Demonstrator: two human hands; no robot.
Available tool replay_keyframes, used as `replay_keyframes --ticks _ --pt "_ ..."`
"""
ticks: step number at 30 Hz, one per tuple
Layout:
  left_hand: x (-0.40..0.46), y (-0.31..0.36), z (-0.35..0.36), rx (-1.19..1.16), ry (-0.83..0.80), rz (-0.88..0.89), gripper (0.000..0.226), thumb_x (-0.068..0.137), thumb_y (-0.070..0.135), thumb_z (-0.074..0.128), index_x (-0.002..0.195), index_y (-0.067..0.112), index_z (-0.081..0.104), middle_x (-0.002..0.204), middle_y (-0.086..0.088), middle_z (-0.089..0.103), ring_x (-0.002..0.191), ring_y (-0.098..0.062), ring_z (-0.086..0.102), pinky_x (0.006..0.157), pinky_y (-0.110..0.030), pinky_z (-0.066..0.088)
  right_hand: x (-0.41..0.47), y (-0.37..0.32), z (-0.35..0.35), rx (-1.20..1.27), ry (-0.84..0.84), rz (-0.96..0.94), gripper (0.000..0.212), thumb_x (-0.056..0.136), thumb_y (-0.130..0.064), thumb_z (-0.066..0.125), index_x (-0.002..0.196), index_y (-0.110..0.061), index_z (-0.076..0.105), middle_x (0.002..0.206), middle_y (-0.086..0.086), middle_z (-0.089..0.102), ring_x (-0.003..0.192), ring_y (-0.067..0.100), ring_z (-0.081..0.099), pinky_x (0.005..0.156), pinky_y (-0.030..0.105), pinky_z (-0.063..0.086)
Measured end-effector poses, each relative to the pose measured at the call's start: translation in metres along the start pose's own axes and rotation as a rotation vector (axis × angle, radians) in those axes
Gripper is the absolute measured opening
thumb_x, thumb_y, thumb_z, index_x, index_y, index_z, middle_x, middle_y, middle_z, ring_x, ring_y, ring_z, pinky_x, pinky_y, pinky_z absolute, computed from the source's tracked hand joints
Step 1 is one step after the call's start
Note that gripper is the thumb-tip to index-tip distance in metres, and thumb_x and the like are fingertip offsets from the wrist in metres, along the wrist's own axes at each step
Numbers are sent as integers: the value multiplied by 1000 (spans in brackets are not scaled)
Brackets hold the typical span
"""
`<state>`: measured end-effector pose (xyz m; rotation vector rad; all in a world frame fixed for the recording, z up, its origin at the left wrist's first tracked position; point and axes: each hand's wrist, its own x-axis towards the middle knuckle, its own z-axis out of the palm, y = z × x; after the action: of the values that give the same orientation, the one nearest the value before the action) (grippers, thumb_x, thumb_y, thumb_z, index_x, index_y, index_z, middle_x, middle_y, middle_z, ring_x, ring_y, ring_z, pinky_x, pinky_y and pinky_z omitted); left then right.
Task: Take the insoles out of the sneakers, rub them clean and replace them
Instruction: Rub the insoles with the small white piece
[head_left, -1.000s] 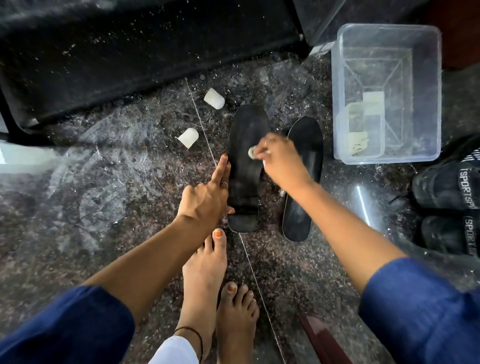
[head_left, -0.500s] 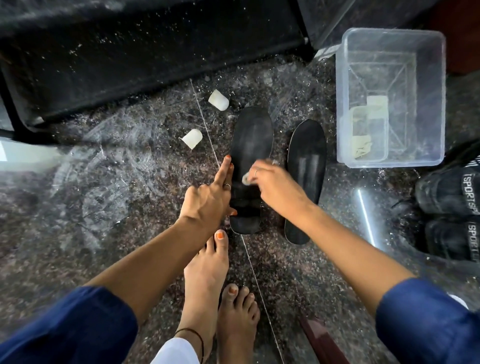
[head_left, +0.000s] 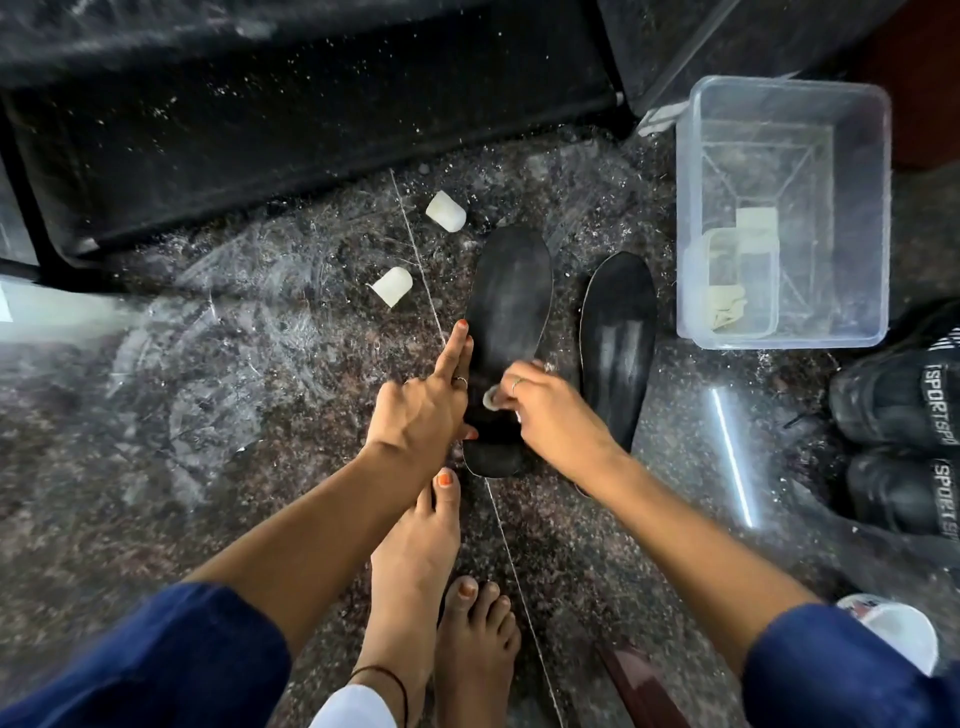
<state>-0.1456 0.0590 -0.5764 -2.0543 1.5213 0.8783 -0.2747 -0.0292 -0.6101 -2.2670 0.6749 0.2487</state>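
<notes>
Rubbing is the step in hand: both insoles lie out on the speckled stone floor, and the near-left one is being worked.

Taking that left insole as the landmark: nearest the camera, two bare feet stand just short of its heel end. At its heel half, the left hand presses down on its left edge, forefinger stretched along the rim and the other fingers curled, pinning it flat. The right hand lies across the same heel half with its fingers pressed together around a small pale eraser-like lump, which touches the insole's surface.

Just right of the landmark lies the second insole, parallel and apart. Farther right sit the black sneakers, and beyond the second insole a clear plastic tub. Past the landmark's toe end lie two white lumps, on the floor.

The left insole is black and flat, with a greyish, dusty haze over its forepart; the second shows pale streaks. Next, I judge, come strokes toward the toe with the left hand holding firm, then the second insole.
</notes>
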Motion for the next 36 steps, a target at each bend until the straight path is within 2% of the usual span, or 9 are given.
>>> replay_keyframes --ticks 3,6,11,13,18,22,27,32,36 --pt "-2 0 1 -40 5 -13 95 94 55 46 153 16 -17 141 3 -45 96 -20 67 69 -30 39 41 6 -23 -32 150 80 28 71 20 54 80 -4 66 90 9 62 86 23 61 76 23 40" --pt "-3 -5 2 -86 22 -10 93 93 56 47 154 20 -14 142 8 -45 97 -22 67 68 -31 39 71 8 -40 33 257 246 18 76 15 55 81 0 65 94 11 65 89 24 62 77 28 47" --pt "-2 -14 6 -93 29 48 91 93 60 43 155 21 -10 151 7 -40 90 -19 68 63 -30 42 49 -2 -37 -7 255 169 33 82 9 55 111 -8 59 110 14 59 99 29 56 85 38 45" --pt "-1 -15 6 -90 17 43 96 90 63 46 155 21 -11 151 7 -39 90 -19 68 63 -30 42 50 -2 -34 -10 291 215 33 87 2 56 119 -7 58 116 14 58 104 28 56 89 34 44" --pt "-2 -11 3 -47 -8 27 110 84 65 55 153 19 -17 149 7 -43 93 -21 68 64 -30 42 52 -5 -19 -27 296 165 16 88 -1 58 100 -1 69 100 11 62 89 25 61 77 16 39" --pt "-5 -9 0 -21 -21 29 110 86 64 54 152 17 -20 148 2 -44 94 -23 67 65 -31 40 15 -20 1 -41 138 22 12 90 -6 55 83 -5 64 87 8 55 73 28 60 66 38 46" --pt "-5 -8 2 20 9 34 108 88 63 52 152 15 -20 150 0 -42 93 -24 68 63 -30 40 -25 -28 20 -85 7 -83 24 87 -19 46 97 -5 63 98 8 58 91 27 55 73 41 51" --pt "-4 -9 3 -30 -7 36 106 87 62 54 154 17 -13 149 1 -43 92 -22 67 68 -32 42 32 -14 1 -122 214 32 18 79 10 54 81 -6 62 89 7 57 77 26 59 67 38 48" --pt "-5 -7 -3 4 -17 37 109 86 65 52 152 15 -18 146 0 -45 91 -22 67 63 -30 39 58 -4 -16 -37 310 118 15 77 12 59 70 -1 62 84 9 61 74 26 60 68 40 51"
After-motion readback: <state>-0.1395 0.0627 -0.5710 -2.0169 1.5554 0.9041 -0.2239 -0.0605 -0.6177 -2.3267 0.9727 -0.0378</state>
